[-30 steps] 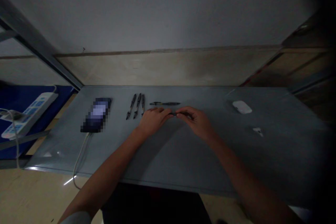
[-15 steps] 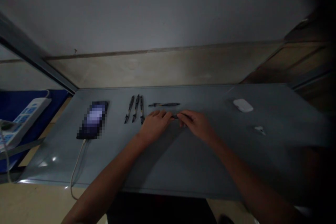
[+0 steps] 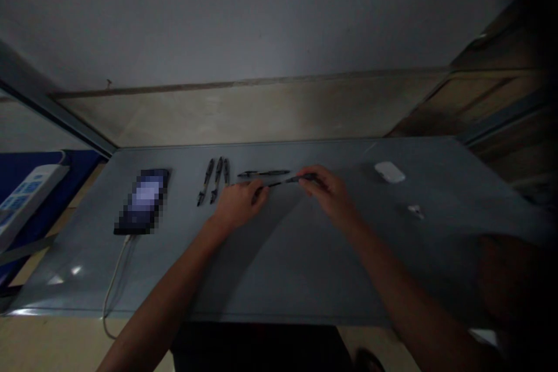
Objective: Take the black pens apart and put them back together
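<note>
My left hand [image 3: 240, 200] is closed on one dark part of a pen, with a thin dark tip pointing right from its fingers. Facing it, my right hand [image 3: 326, 189] pinches another dark pen part [image 3: 293, 179]. The two parts are close together; whether they touch is unclear. Just beyond my hands a black pen [image 3: 264, 173] lies crosswise on the grey table [image 3: 279, 279]. Three black pens [image 3: 217, 177] lie side by side, pointing away, left of it; my left hand hides the near end of the rightmost.
A phone [image 3: 143, 200] with a white cable [image 3: 114, 282] lies at the left. On the right are a white case [image 3: 389, 172] and a small white item [image 3: 415, 211]. A power strip [image 3: 28, 197] sits beyond the table's left edge.
My hands have moved apart, and the dark item between them now shows as two parts with a thin tip. The view has shifted slightly, moving the table's objects leftward in the picture.
</note>
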Tool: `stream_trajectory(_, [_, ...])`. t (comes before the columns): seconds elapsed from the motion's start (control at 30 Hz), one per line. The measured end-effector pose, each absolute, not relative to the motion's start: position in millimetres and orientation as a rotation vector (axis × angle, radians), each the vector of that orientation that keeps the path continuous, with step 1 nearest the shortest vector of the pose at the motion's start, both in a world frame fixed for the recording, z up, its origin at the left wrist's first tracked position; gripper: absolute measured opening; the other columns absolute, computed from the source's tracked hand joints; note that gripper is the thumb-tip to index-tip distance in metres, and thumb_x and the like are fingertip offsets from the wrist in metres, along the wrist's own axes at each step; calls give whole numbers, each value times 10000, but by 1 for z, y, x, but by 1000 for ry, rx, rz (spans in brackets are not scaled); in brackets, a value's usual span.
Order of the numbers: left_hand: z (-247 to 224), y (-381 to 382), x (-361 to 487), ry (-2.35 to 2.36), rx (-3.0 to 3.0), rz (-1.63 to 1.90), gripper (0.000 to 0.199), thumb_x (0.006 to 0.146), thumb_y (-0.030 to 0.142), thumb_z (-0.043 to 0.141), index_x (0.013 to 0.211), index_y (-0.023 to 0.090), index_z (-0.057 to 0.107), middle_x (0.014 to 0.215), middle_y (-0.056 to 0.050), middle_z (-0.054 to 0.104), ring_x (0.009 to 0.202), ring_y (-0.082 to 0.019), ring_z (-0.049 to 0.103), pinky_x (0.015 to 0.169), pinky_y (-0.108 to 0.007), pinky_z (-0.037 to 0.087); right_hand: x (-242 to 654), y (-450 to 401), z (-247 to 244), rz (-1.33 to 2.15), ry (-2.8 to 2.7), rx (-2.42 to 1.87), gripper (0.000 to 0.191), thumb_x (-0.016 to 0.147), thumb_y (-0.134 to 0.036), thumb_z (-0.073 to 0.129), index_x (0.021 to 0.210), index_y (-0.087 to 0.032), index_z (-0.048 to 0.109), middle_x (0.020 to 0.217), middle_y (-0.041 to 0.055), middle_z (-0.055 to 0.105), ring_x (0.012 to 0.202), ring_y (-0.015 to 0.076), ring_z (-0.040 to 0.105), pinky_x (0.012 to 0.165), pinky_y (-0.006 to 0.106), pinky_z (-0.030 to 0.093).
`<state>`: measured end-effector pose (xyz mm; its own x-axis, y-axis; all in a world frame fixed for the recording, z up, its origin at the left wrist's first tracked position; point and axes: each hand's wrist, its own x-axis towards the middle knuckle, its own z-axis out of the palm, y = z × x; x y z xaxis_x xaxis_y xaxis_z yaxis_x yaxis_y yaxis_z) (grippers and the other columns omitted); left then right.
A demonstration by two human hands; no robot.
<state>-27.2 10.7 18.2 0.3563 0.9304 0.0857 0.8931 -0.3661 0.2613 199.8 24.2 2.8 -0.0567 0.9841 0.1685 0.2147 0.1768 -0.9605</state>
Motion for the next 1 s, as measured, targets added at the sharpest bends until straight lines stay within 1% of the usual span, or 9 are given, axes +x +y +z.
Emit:
stream_trajectory(0.1, [16,13,-29,1759,2387,377,378,1006,426,374,962,203,676,764,-67,723,658,-207,661,578,-286,369,208,31,-1,1000,-1312,-1206,110,815,-282,655,901,-217,672,591,-43,519,544,128,479,526,261,356])
stream_trajectory(0.2, [14,13,-30,1819,2345,451,384,1001,424,380,908,192,671,716,-62,705,626,-200,642,561,-284,328,214,37,-8,907,-1271,-1300,158,843,-299,598,943,-212,685,703,1,619,561,138,507,524,268,366])
stream_trajectory(0.37, [14,12,-30,1856,2294,578,373,992,425,410,846,186,656,663,-36,672,592,-169,608,556,-269,296,214,41,-20,506,-1564,-1464,203,900,-276,526,1005,-203,684,935,88,718,800,224,643,708,345,478])
stream_trajectory(0.53, [13,11,-27,1843,2298,596,415,988,491,421,828,192,661,670,-40,674,582,-164,589,550,-263,283,208,38,-28,198,-1804,-1502,186,948,-258,481,954,-208,660,954,119,711,912,286,633,846,432,482])
stream_trajectory(0.67, [12,11,-26,1888,2271,607,462,984,541,419,794,196,661,640,-39,656,567,-166,582,542,-268,248,203,33,-21,119,-1906,-1452,213,969,-287,480,949,-202,674,1020,136,696,999,304,606,936,468,448])
stream_trajectory(0.77, [13,11,-27,1919,2262,608,490,981,557,420,748,195,654,618,-39,642,557,-164,576,542,-276,233,197,26,-13,301,-1795,-1362,285,996,-388,456,962,-203,670,1009,129,692,990,278,615,896,419,470])
stream_trajectory(0.87, [13,11,-27,1867,2319,541,518,973,583,422,714,195,647,612,-42,643,553,-164,570,545,-279,233,189,19,-8,757,-1607,-1258,477,1022,-534,333,930,-197,658,803,76,677,766,207,635,725,331,489])
stream_trajectory(0.93, [12,10,-27,1806,2368,497,527,969,599,420,725,199,660,613,-44,650,555,-168,569,549,-278,244,184,15,-6,991,-1517,-1222,578,1014,-601,268,818,-199,633,675,40,622,635,173,595,630,298,458])
stream_trajectory(1.0, [10,9,-26,1768,2407,482,534,967,613,419,738,203,673,619,-45,658,557,-169,567,553,-279,252,180,11,-4,1079,-1529,-1228,568,993,-624,327,686,-210,566,592,7,550,556,149,529,564,281,401])
